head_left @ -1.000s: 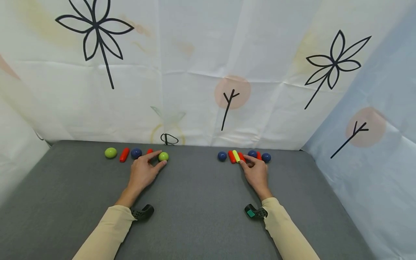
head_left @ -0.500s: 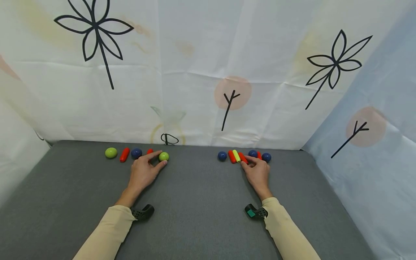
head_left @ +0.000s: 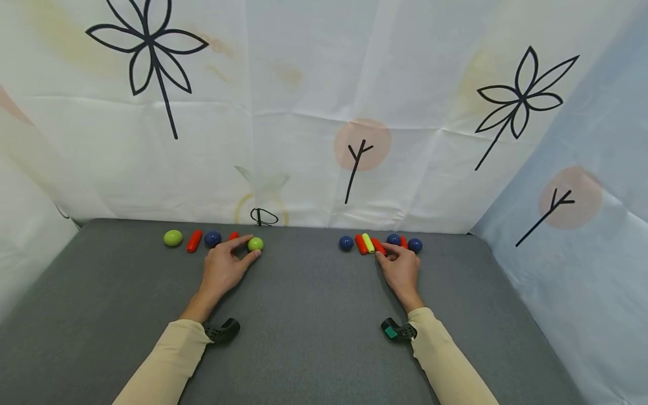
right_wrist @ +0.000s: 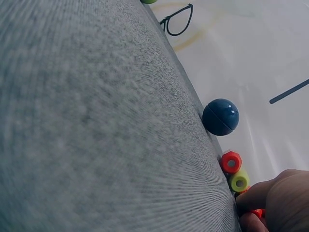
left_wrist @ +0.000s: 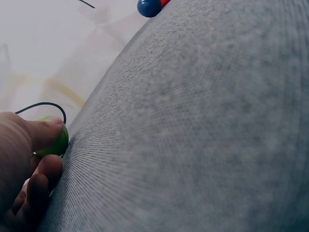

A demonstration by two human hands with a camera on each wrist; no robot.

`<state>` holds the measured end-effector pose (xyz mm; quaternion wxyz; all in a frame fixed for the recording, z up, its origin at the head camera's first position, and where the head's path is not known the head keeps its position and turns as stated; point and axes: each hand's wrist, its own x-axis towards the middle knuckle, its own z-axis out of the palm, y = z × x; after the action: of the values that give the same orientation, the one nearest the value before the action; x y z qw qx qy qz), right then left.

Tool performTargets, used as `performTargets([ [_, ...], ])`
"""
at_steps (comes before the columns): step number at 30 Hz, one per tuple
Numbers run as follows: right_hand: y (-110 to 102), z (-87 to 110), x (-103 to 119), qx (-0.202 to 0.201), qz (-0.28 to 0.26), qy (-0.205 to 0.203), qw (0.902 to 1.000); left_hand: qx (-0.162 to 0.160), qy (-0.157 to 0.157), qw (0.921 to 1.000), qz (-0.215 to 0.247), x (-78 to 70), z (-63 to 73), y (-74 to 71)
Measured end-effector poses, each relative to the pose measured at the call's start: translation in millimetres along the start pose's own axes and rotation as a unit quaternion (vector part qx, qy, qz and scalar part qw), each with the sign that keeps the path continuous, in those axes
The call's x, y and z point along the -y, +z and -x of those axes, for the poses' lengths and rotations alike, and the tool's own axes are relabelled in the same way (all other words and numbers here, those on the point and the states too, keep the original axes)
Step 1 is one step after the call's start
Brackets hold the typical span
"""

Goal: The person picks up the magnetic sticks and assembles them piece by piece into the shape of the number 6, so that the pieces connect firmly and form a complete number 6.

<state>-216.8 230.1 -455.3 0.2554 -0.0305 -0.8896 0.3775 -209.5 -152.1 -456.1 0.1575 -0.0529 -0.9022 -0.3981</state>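
Green ball (head_left: 255,243): on the grey worktop (head_left: 309,315), near its back edge, left of centre. Left hand (head_left: 223,267) pinches it, index finger on the far side, thumb on the near side; left wrist view also shows the thumb laid over the ball.

Gripped red cylinder (head_left: 377,246): near the back edge, right of centre. Right hand (head_left: 402,270) holds it between thumb and index finger, partly covering it. Hands well apart, each clamped on its own object.

Immediately left of that cylinder: yellow cylinder (head_left: 368,243), then outer red cylinder (head_left: 361,244), then blue ball (head_left: 346,243), just apart. Right wrist view: pale round centres on the yellow and outer red ends. Toward the back right corner: middle blue ball (head_left: 392,239), partly hidden red piece (head_left: 403,241), end blue ball (head_left: 415,245).

Toward the back left corner from the left hand: half-hidden red piece (head_left: 233,235), left blue ball (head_left: 212,239), tilted red cylinder (head_left: 194,241), second green ball (head_left: 172,238).

Beyond the back edge: white cloth backdrop (head_left: 298,73), black leaf drawings. Sleeves (head_left: 164,360) cream.
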Motion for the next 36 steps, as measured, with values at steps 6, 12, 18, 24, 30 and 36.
performTargets([
  [6,0.3,-1.2,-2.5,0.007,0.008,0.013,0.9999,-0.001,0.001,0.9999,0.015,-5.1,0.1,1.1],
  [12,1.4,-0.4,-3.0,0.006,0.002,0.013,0.9999,0.016,-0.001,0.999,0.041,-18.0,-3.6,10.5],
  [18,1.6,-0.5,-2.8,0.001,0.002,0.009,1.0,0.015,-0.017,0.9959,0.087,-31.7,-18.8,30.0],
  [24,2.1,-0.3,-1.1,0.002,0.002,0.014,0.9999,-0.013,-0.041,0.9918,0.121,-39.7,-32.9,48.2],
  [30,1.6,0.0,0.4,0.001,0.001,0.013,0.9999,-0.035,-0.06,0.9899,0.124,-44.2,-37.9,59.6],
  [36,1.0,0.7,1.1,0.0,0.003,0.007,1.0,-0.05,-0.057,0.9925,0.096,-42.9,-40.2,66.0],
])
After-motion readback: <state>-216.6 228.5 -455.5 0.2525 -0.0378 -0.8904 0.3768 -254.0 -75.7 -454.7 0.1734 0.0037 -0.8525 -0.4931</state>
